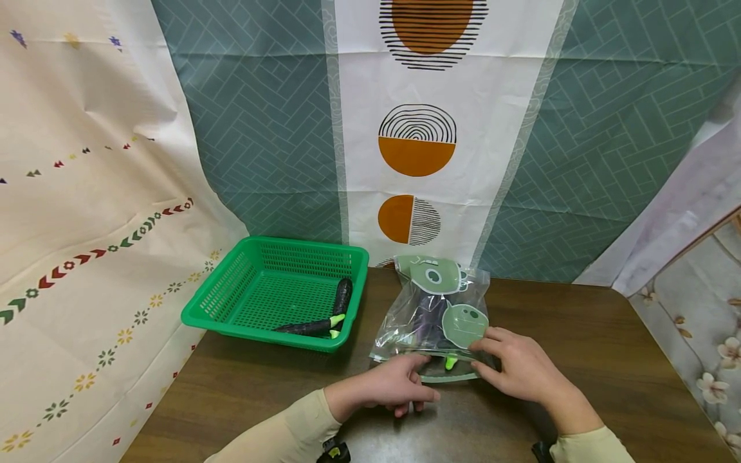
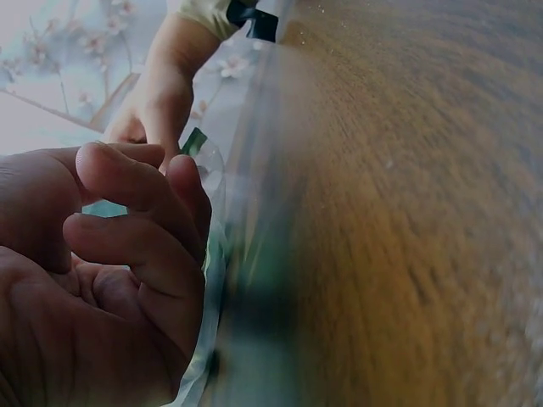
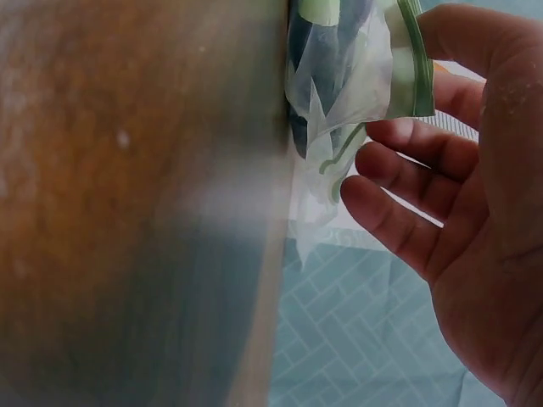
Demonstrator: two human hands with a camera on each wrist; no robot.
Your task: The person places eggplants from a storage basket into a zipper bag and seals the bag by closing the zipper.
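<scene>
A clear zip bag (image 1: 425, 321) printed with green cartoon faces lies on the table, its mouth towards me. Inside shows a dark purple eggplant (image 1: 428, 325), and a bright green stem end (image 1: 451, 363) is near the mouth. My left hand (image 1: 399, 382) is at the left of the mouth, index finger touching the zip strip, thumb straight and the other fingers loosely bent. At the right corner, my right hand (image 1: 518, 366) pinches the bag edge between thumb and fingers. The right wrist view shows the green edge strip (image 3: 416, 64) by the right thumb, whose tip is hidden.
Left of the bag stands a green plastic basket (image 1: 272, 334) with dark eggplants (image 1: 343, 296) with green stem ends inside. A patterned cloth (image 1: 266, 128) hangs behind the wooden table (image 1: 579, 334). Cream cloth (image 1: 116, 257) hangs along the left side.
</scene>
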